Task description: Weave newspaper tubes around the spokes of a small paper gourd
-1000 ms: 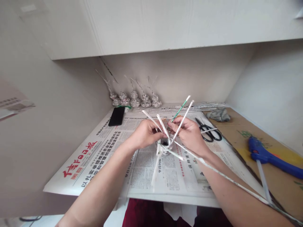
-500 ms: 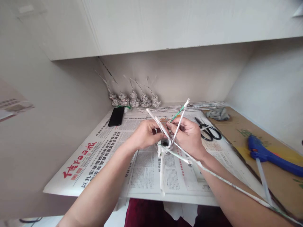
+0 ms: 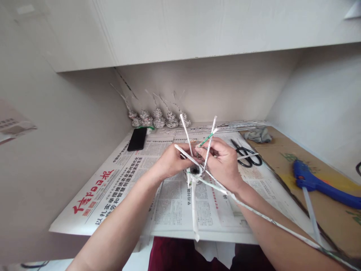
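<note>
Between my hands is a small round woven piece of rolled newspaper (image 3: 194,180) with a dark hollow centre. Several rolled-paper strips stick out of it; one white strip (image 3: 195,214) points down toward me. My left hand (image 3: 175,160) is closed at its far left side, thumb and fingers gripping the work; the fingertips are partly hidden behind strips. My right hand (image 3: 224,162) pinches a green-marked paper strip (image 3: 206,139) between thumb and index finger, close to the left fingertips. A long paper strip (image 3: 262,215) runs from the piece across my right forearm.
Newspaper sheets (image 3: 124,184) cover the table. Several gourd-shaped woven pieces (image 3: 159,119) stand at the back, near a black phone (image 3: 137,139) and loose paper rods (image 3: 225,127). To the right lie scissors (image 3: 248,156), a grey cloth (image 3: 258,134) and a blue glue gun (image 3: 318,184) on cardboard.
The strips have spread: one white strip now stands more upright, another leans further left. The green-marked strip's tip has dropped lower. Both hands stay close together at the woven piece.
</note>
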Demonstrator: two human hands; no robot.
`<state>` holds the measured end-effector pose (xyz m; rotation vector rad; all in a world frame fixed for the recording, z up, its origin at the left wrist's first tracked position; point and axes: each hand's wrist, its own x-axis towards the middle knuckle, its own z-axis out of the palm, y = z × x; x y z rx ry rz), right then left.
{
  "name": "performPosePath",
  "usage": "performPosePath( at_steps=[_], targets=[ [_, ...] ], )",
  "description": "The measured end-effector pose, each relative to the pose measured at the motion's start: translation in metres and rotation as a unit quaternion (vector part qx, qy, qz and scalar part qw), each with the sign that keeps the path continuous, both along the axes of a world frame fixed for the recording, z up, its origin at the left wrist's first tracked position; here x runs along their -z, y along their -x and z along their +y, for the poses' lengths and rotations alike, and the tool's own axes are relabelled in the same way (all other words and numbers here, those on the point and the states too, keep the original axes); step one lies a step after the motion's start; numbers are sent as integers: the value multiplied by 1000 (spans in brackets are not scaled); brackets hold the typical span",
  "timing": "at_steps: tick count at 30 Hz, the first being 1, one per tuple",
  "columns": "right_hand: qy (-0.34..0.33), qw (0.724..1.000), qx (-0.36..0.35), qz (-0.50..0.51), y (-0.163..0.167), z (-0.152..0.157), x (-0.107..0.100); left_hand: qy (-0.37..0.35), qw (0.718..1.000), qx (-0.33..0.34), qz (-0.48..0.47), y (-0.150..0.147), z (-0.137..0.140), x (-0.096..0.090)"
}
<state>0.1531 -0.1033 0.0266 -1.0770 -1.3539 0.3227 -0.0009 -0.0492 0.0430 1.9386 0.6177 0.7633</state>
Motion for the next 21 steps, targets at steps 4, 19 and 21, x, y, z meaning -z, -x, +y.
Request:
performPosePath(
  at_steps=[4,19,21],
  targets=[
    [68,996,-27,47,-2,3,3,-37,998,-40,13,-1,0,2],
    [148,984,7,-99,-8,9,8,-12,992,-108,-61,-5,12,13],
    [135,987,1,-84,-6,10,10,-17,990,-130,-61,-4,13,13]
  ],
)
